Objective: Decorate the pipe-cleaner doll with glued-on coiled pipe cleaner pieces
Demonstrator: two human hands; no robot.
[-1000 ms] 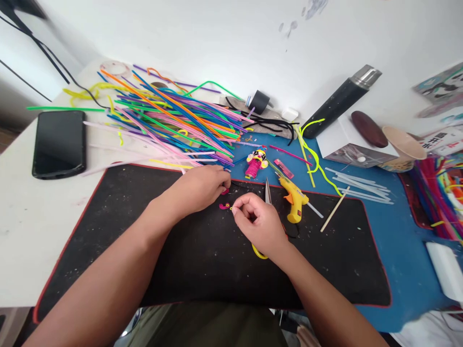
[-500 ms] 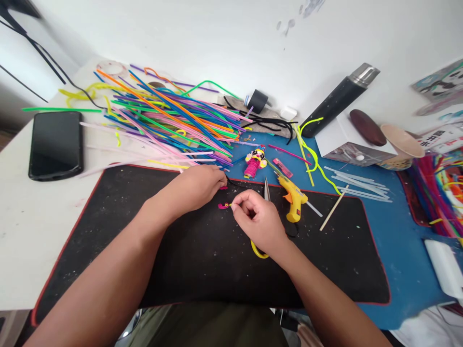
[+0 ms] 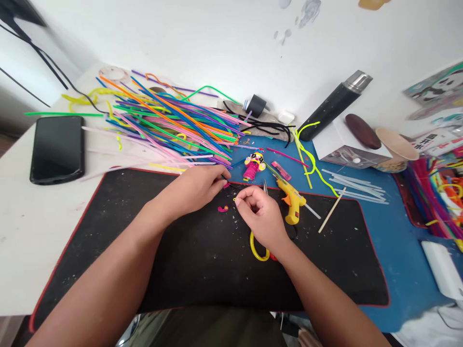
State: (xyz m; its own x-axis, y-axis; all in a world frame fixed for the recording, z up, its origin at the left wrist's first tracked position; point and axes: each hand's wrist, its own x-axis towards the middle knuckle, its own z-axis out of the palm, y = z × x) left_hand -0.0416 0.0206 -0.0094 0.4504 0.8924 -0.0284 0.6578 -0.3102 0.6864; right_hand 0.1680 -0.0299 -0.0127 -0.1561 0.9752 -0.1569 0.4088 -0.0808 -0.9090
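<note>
My left hand (image 3: pixel 206 187) rests low over the mat's back edge, thumb and fingers pressed together. A small pink piece (image 3: pixel 226 184) shows at its fingertips, beside a thin black strand; whether the fingers grip either is hard to see. My right hand (image 3: pixel 261 212) is closed in a pinch, with a tiny yellow piece (image 3: pixel 234 199) at its fingertips. Between the hands, a small curled pink piece with a yellow end (image 3: pixel 223 208) lies on the mat. Scissors with a yellow handle (image 3: pixel 259 253) lie partly hidden under my right hand. A pink pipe-cleaner figure (image 3: pixel 252 168) lies behind the hands.
A yellow glue gun (image 3: pixel 292 202) lies right of my right hand, near a wooden stick (image 3: pixel 332 210) and clear glue sticks (image 3: pixel 356 185). Many coloured pipe cleaners (image 3: pixel 173 123) are heaped at the back left. A phone (image 3: pixel 58 149) and a black flask (image 3: pixel 333 106) flank them.
My right fingertips have moved slightly up and away from the curled pink piece, which now lies apart from them. My left hand has barely moved. The view has tilted slightly.
</note>
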